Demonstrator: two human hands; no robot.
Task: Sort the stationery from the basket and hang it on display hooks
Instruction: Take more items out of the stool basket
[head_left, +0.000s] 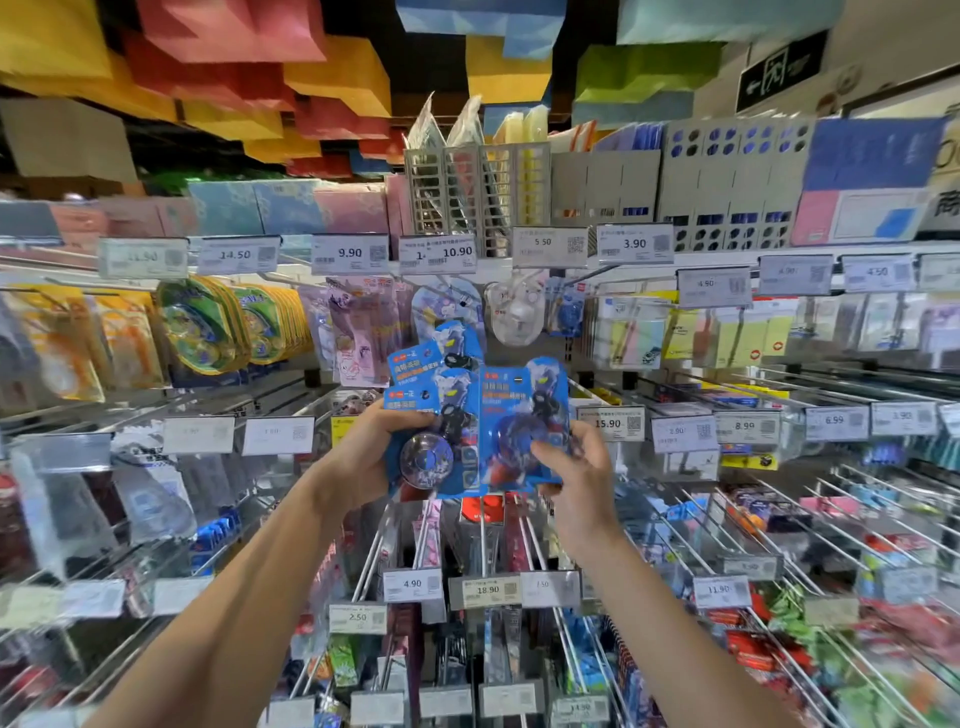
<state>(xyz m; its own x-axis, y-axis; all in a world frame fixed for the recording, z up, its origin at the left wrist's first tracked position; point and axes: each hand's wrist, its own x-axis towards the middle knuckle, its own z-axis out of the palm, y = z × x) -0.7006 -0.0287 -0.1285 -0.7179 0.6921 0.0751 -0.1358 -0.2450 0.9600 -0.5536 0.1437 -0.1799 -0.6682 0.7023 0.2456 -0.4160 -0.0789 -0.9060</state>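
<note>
Blue card packs (441, 379): a fanned stack is gripped in the curled left hand (363, 457).
Front pack (519, 415): its lower edge is pinched by the right hand (576, 467); it is judged to be singled out for hanging.
Next move: its punched hole must be lined onto a hook tip.
Hook rods (483, 535): tips are crowded below and rightward; open room is found only straight ahead.
Basket: not seen.
</note>
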